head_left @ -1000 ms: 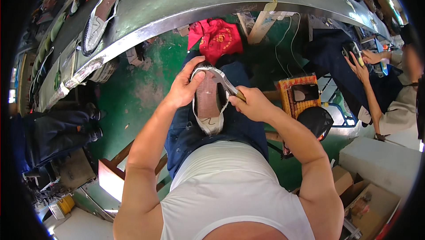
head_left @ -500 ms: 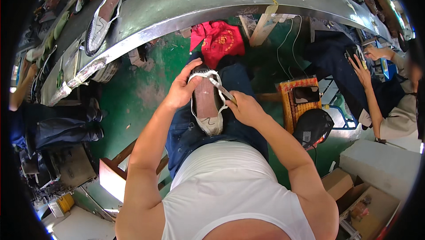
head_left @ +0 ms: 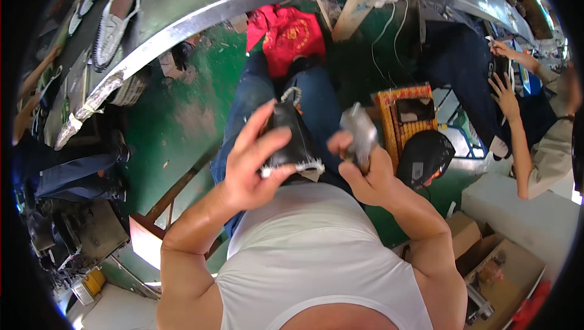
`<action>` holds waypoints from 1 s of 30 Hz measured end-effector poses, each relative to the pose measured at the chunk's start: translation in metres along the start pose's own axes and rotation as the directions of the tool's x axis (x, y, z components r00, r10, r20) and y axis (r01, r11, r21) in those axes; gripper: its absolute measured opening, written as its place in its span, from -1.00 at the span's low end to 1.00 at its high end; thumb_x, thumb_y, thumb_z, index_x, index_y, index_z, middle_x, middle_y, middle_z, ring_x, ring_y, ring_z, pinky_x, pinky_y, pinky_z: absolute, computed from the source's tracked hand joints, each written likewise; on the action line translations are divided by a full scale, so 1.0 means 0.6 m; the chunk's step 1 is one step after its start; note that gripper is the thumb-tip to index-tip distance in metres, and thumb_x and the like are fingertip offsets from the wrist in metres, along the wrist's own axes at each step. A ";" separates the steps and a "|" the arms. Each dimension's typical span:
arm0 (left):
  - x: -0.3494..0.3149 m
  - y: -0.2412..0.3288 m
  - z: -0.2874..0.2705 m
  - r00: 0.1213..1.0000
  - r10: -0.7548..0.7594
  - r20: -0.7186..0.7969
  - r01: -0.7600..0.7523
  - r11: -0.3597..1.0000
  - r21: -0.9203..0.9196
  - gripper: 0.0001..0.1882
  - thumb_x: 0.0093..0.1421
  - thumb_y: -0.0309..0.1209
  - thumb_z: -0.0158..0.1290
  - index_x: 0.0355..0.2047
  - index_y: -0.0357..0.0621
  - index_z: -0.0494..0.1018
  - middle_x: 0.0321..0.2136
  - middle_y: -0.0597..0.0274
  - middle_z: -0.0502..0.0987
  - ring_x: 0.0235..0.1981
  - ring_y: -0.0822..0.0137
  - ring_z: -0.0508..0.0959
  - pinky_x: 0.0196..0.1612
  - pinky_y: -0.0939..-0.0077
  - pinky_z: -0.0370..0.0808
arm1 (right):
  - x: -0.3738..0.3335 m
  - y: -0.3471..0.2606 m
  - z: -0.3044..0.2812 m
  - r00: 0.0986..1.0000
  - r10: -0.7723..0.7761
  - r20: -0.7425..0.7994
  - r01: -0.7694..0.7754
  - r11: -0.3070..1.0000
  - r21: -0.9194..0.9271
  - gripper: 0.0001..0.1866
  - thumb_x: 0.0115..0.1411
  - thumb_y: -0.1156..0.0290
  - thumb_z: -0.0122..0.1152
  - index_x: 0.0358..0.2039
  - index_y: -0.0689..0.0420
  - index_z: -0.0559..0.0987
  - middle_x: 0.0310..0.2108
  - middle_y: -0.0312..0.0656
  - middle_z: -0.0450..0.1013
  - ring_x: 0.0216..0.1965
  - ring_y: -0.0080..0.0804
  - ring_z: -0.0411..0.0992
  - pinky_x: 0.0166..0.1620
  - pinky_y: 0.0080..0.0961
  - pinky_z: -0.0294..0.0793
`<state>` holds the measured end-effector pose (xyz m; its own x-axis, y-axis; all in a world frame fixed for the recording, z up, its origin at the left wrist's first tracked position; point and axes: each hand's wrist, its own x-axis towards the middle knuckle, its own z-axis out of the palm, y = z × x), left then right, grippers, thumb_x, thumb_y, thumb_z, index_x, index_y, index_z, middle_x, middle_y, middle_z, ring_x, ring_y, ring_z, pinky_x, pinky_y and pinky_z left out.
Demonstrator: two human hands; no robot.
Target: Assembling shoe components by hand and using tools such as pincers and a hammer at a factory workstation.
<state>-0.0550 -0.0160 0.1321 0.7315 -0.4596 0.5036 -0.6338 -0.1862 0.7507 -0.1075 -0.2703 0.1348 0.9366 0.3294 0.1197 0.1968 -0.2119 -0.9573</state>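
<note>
A black shoe upper (head_left: 293, 135) with a frayed whitish edge lies over my lap, its dark outer side facing up. My left hand (head_left: 258, 163) grips it from the left, thumb along the pale edge and fingers over the black top. Close by on the right, my right hand (head_left: 371, 175) is closed round a metal hand tool (head_left: 360, 129). The tool's broad grey head points up and away from me, apart from the shoe; motion blur hides its exact kind. A twisted pale cord or trim (head_left: 292, 94) shows at the shoe's far end.
A metal bench (head_left: 243, 1) curves across the front, with another shoe (head_left: 115, 23) on its left. On the right are a beaded seat (head_left: 389, 120) with a phone, a black cap (head_left: 426, 158) and a co-worker's hand (head_left: 505, 94). Red cloth (head_left: 286, 35) lies ahead.
My left hand has turned the shoe over from its brown sole side to its black outer side and drawn it nearer. The tool has come off the shoe's rim, its head now raised.
</note>
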 end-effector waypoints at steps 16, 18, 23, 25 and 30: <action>-0.058 0.030 0.031 0.949 0.313 0.034 -0.313 0.926 0.213 -0.63 -0.09 -0.27 0.36 -0.24 -0.06 0.63 0.07 0.12 0.46 0.07 0.04 0.41 -0.05 0.08 0.51 | 0.021 0.030 0.044 0.907 -0.406 -0.111 0.415 0.907 0.072 -0.61 0.09 0.37 0.42 -0.19 0.14 0.39 -0.06 0.00 0.48 -0.08 -0.01 0.47 0.02 -0.15 0.42; -0.052 0.014 0.048 0.983 0.170 -0.071 -0.157 0.974 0.163 -0.45 -0.13 -0.27 0.40 -0.09 -0.12 0.55 0.17 0.00 0.32 0.14 -0.04 0.35 0.03 0.01 0.45 | 0.030 0.033 0.046 0.934 -0.319 -0.163 0.336 0.937 0.096 -0.63 0.12 0.35 0.39 -0.18 0.15 0.39 -0.06 0.00 0.48 -0.08 -0.04 0.47 0.02 -0.18 0.43; -0.115 -0.075 0.062 0.721 -0.677 0.150 0.679 0.647 -0.347 -0.01 -0.03 -0.42 0.37 0.34 -0.30 0.04 0.26 -0.24 0.18 0.32 -0.09 0.20 0.32 0.17 0.19 | 0.074 0.060 0.031 0.942 0.211 -0.262 -0.149 0.960 0.236 -0.59 0.20 0.40 0.28 -0.01 0.23 0.37 -0.06 -0.11 0.48 -0.12 -0.42 0.46 -0.02 -0.45 0.46; -0.079 -0.101 0.050 0.813 -0.582 0.022 0.582 0.813 0.008 -0.29 0.15 -0.34 0.24 0.24 -0.36 0.23 0.20 -0.19 0.28 0.24 -0.08 0.30 0.28 0.22 0.23 | 0.078 0.079 0.004 0.899 0.388 -0.202 -0.324 0.901 0.290 -0.62 0.19 0.49 0.21 0.01 0.23 0.38 -0.08 -0.17 0.48 -0.16 -0.46 0.46 -0.05 -0.48 0.45; -0.034 -0.177 0.049 0.591 -0.799 0.113 0.792 0.547 -0.270 -0.50 0.32 -0.20 0.00 0.11 -0.37 0.41 -0.09 -0.02 0.55 -0.10 0.22 0.51 0.03 0.39 0.42 | 0.024 0.084 -0.026 0.696 0.707 0.124 -0.651 0.550 0.524 -0.57 0.32 0.42 0.05 0.19 0.21 0.34 -0.17 -0.20 0.47 -0.28 -0.49 0.45 -0.23 -0.55 0.46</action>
<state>-0.0099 -0.0122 0.0295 0.9101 -0.2208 -0.3507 0.3003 -0.2319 0.9252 -0.0796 -0.2903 0.0926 0.7554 0.1934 -0.6261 -0.6535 0.1507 -0.7418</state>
